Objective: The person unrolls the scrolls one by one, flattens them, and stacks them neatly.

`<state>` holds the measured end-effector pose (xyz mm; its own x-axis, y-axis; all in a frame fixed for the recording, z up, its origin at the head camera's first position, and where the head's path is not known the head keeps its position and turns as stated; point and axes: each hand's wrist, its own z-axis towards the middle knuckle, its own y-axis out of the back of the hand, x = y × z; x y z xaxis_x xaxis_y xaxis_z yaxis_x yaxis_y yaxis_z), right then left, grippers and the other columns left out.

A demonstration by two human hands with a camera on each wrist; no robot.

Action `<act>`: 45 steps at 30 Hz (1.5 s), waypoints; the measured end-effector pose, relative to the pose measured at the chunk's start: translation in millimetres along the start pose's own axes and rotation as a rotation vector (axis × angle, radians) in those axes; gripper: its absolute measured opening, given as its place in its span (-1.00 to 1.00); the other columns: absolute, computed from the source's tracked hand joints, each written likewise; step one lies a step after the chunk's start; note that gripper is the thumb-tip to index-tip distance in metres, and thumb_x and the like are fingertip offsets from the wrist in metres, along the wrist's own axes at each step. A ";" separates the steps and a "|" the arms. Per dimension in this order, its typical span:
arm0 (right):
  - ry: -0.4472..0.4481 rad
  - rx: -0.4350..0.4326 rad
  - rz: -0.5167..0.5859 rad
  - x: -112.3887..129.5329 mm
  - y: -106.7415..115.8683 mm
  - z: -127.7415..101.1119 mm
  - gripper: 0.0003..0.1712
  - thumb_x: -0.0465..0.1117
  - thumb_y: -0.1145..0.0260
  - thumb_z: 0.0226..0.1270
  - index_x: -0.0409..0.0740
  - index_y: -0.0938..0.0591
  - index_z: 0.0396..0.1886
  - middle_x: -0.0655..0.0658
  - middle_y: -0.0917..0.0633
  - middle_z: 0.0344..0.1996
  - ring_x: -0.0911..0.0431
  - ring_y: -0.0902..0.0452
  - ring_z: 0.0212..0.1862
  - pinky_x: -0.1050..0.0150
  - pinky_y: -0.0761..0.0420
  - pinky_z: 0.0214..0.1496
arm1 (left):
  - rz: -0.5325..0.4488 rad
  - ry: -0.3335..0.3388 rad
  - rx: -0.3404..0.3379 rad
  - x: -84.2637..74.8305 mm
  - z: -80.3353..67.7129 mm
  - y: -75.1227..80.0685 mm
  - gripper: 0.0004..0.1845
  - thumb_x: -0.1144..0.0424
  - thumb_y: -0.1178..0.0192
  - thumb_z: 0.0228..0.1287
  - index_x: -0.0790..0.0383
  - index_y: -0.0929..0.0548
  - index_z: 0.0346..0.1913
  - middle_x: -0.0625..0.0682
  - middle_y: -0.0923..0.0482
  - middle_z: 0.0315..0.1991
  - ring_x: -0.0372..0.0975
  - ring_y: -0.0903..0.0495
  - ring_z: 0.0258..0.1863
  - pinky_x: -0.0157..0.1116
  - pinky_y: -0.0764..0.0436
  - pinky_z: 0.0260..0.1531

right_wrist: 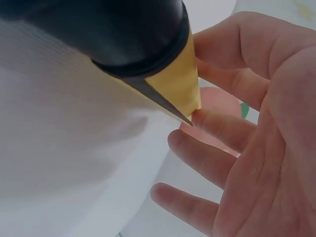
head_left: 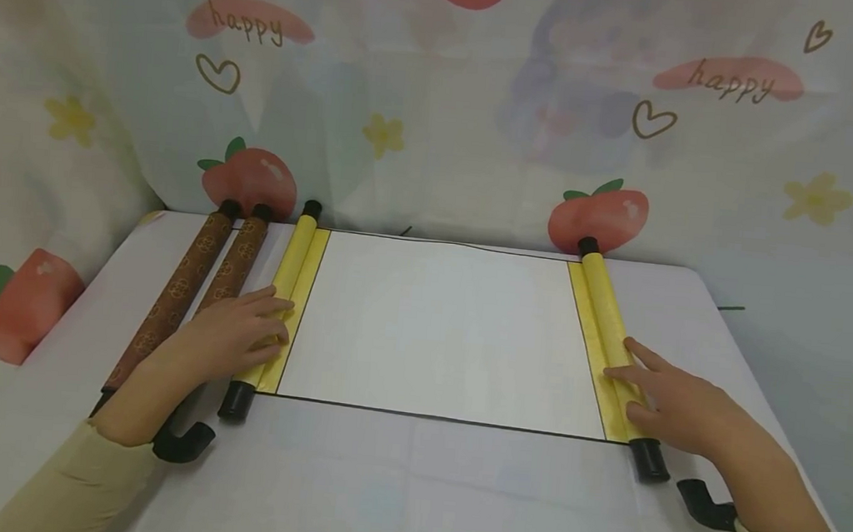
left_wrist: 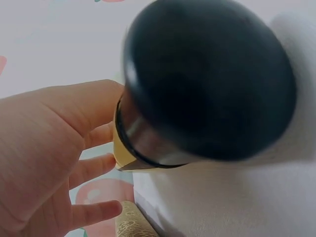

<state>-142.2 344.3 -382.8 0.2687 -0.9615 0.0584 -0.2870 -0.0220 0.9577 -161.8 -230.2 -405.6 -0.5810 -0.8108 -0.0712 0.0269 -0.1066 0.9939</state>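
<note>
A scroll (head_left: 440, 330) with a blank white middle and yellow bands lies unrolled on the table. At its left side is a yellow roller (head_left: 297, 247) with black knobs; a matching yellow roller (head_left: 602, 292) is at the right. My left hand (head_left: 229, 336) rests on the left roller, fingers spread over the yellow. My right hand (head_left: 682, 400) touches the right roller from its outer side with extended fingers. In the left wrist view a black knob (left_wrist: 212, 79) hides part of the contact. In the right wrist view, fingertips touch the yellow edge (right_wrist: 180, 81).
Two brown flower-patterned rolls, an outer roll (head_left: 172, 296) and an inner roll (head_left: 237, 264), lie left of the scroll, partly under my left arm. A curved black piece (head_left: 183, 443) shows beside the left wrist and another black piece (head_left: 704, 505) beside the right. Behind hangs a printed cloth (head_left: 455, 93).
</note>
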 end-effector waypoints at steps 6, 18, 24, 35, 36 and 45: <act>0.023 -0.002 0.012 2.8 1.6 1.6 -0.45 -0.01 -0.33 0.30 0.06 -0.58 0.29 -0.41 -0.20 0.47 -0.39 -0.47 0.20 -0.30 -0.56 -0.02 | 0.005 -0.008 -0.015 4.1 -5.9 -1.5 -0.88 0.20 -0.37 0.24 0.08 -0.76 -0.17 0.20 -0.53 0.27 0.17 -0.38 0.36 0.13 -0.55 0.10; 0.220 -0.114 -0.004 60.9 30.7 17.8 -0.38 0.18 -0.35 0.32 0.10 -0.56 0.32 -0.29 -0.26 0.49 -0.28 -0.49 0.25 -0.22 -0.56 0.06 | -0.047 0.159 -0.098 12.5 -29.5 17.9 -0.50 -0.06 -0.29 0.32 -0.01 -0.58 0.27 0.19 -0.34 0.41 0.13 -0.40 0.33 0.20 -0.55 0.02; 0.386 -0.288 0.091 117.4 30.3 38.5 -0.41 0.13 -0.36 0.33 0.12 -0.55 0.32 -0.13 -0.46 0.39 -0.03 -0.61 0.16 0.03 -0.65 -0.05 | -0.265 0.374 -0.138 31.3 -51.8 40.1 -0.37 -0.12 -0.17 0.41 0.12 -0.41 0.41 0.28 -0.34 0.38 0.22 -0.36 0.30 0.33 -0.42 0.06; 0.589 0.056 0.935 234.2 33.4 84.6 -0.45 -0.02 -0.28 0.44 0.28 -0.44 0.39 0.07 -0.59 0.21 0.14 -0.58 0.16 0.08 -0.59 0.13 | -0.835 0.502 -0.049 68.8 -82.1 59.8 -0.38 0.01 0.01 0.56 0.11 -0.15 0.54 0.32 -0.28 0.41 -0.18 -0.52 0.17 -0.34 -0.62 -0.09; 0.594 0.081 0.954 243.9 33.2 89.2 -0.45 -0.02 -0.28 0.45 0.30 -0.43 0.40 0.07 -0.59 0.21 0.15 -0.58 0.16 0.09 -0.59 0.13 | -0.871 0.500 -0.047 71.4 -81.1 59.3 -0.37 0.01 0.02 0.57 0.08 -0.12 0.56 0.32 -0.26 0.42 -0.28 -0.52 0.14 -0.42 -0.60 -0.11; 0.703 0.139 0.981 326.6 27.7 113.6 -0.41 0.02 -0.23 0.48 0.26 -0.36 0.46 0.06 -0.55 0.26 0.23 -0.56 0.16 0.28 -0.60 0.10 | -0.704 0.502 -0.069 83.8 -90.4 46.0 -0.38 0.05 -0.03 0.55 0.19 -0.19 0.52 0.43 -0.24 0.39 0.34 -0.30 0.26 0.17 -0.53 -0.01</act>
<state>-166.8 -1.4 -369.2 0.3101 -0.2287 0.9228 -0.7331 0.5604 0.3853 -135.7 -355.0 -373.5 -0.0536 -0.6995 -0.7126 -0.1456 -0.7005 0.6986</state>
